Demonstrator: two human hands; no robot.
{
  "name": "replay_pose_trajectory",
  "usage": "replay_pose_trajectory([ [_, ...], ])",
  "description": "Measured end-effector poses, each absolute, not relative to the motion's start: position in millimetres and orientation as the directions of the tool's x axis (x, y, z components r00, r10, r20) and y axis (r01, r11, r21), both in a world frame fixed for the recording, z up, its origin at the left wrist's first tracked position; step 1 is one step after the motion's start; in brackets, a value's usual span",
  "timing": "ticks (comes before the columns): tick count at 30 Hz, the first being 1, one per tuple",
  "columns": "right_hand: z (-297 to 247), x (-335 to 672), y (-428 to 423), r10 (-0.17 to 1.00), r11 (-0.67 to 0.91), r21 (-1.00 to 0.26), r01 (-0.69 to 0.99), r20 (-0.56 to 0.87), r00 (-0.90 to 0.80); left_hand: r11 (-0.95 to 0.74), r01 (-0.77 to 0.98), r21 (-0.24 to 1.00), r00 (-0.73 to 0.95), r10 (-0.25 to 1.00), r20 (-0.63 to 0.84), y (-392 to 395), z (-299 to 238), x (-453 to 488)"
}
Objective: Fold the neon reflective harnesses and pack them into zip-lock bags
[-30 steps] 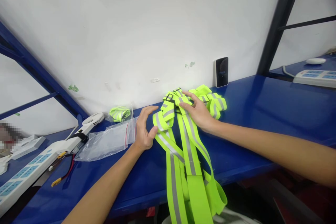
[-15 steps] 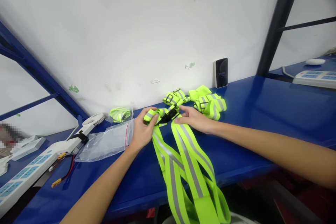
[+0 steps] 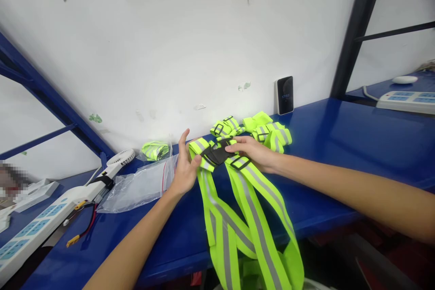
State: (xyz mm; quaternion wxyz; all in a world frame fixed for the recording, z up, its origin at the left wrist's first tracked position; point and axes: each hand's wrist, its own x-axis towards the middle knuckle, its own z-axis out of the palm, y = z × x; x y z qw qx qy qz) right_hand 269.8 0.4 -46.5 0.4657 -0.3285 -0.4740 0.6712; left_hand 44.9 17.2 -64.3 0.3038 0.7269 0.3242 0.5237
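Blue worktop [image 3: 326,154] holds a neon reflective vest [image 3: 246,204]: right hand [image 3: 254,152] fingers [image 3: 238,145] lie pressed together on its black clip [image 3: 215,155]; left hand [image 3: 185,174] fingers [image 3: 184,142] spread just beside it.

The blue metal tabletop [image 3: 326,145] runs along the wall. Near its front edge lie neon-yellow reflective harness straps [image 3: 261,235], their long loops hanging over that edge. Left of them are a clear zip bag [image 3: 136,190] and a small bag of folded yellow strap [image 3: 155,150]. A black device [image 3: 284,95] stands upright at the back edge. Toward the left corner sit a white fan [image 3: 120,158], a power strip [image 3: 44,222] and a red-and-black wire [image 3: 90,222]; another power strip [image 3: 406,102] lies far right
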Motion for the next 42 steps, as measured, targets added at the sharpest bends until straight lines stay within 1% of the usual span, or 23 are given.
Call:
replay_pose_trajectory([
  [2,-43,271,0,0.954,-0.097,-0.918,-0.384,0.024,-0.297,-0.692,0.228,0.685,0.364,0.713,0.599,17,-65,42],
  [4,-41,272,1,0.96,-0.087,-0.905,-0.416,0.036,-0.279,-0.74,0.348,0.576,0.428,0.672,0.604,16,-65,41],
  [6,-40,274,3,0.954,-0.098,-0.904,-0.416,0.032,-0.296,-0.749,0.443,0.492,0.418,0.658,0.626,16,-63,42],
  [8,-41,273,4,0.947,-0.115,-0.908,-0.402,0.022,-0.321,-0.751,0.461,0.473,0.377,0.648,0.662,16,-60,42],
  [11,-44,270,0,0.94,-0.103,-0.917,-0.386,0.037,-0.338,-0.751,0.412,0.516,0.385,0.657,0.648,16,-58,42],
  [14,-47,269,-3,0.919,-0.029,-0.925,-0.378,0.124,-0.375,-0.723,0.38,0.578,0.426,0.691,0.584,14,-59,45],
  [17,-49,271,-4,0.89,0.009,-0.931,-0.364,0.173,-0.422,-0.644,0.312,0.698,0.366,0.76,0.538,13,-63,52],
  [19,-50,272,-1,0.902,-0.011,-0.927,-0.374,0.153,-0.404,-0.558,0.184,0.809,0.29,0.817,0.498,14,-65,58],
  [21,-52,272,1,0.914,-0.053,-0.916,-0.397,0.116,-0.39,-0.432,-0.015,0.902,0.246,0.873,0.422,13,-65,63],
  [23,-54,270,2,0.906,-0.083,-0.91,-0.406,0.101,-0.412,-0.296,-0.195,0.935,0.235,0.912,0.337,9,-62,69],
  [24,-55,269,2,0.899,-0.089,-0.91,-0.405,0.102,-0.427,-0.247,-0.252,0.936,0.234,0.923,0.306,6,-60,71],
  [26,-55,266,1,0.888,-0.084,-0.916,-0.392,0.11,-0.447,-0.188,-0.305,0.934,0.241,0.933,0.266,1,-55,74],
  [31,-55,264,-1,0.895,-0.068,-0.924,-0.377,0.111,-0.432,-0.127,-0.305,0.944,0.294,0.93,0.22,-3,-53,75],
  [36,-55,264,0,0.904,-0.143,-0.917,-0.373,0.033,-0.427,-0.147,-0.199,0.969,0.309,0.929,0.205,2,-63,73],
  [42,-56,259,-3,0.933,-0.156,-0.917,-0.367,-0.014,-0.361,-0.184,-0.144,0.972,0.309,0.925,0.221,3,-66,72],
])
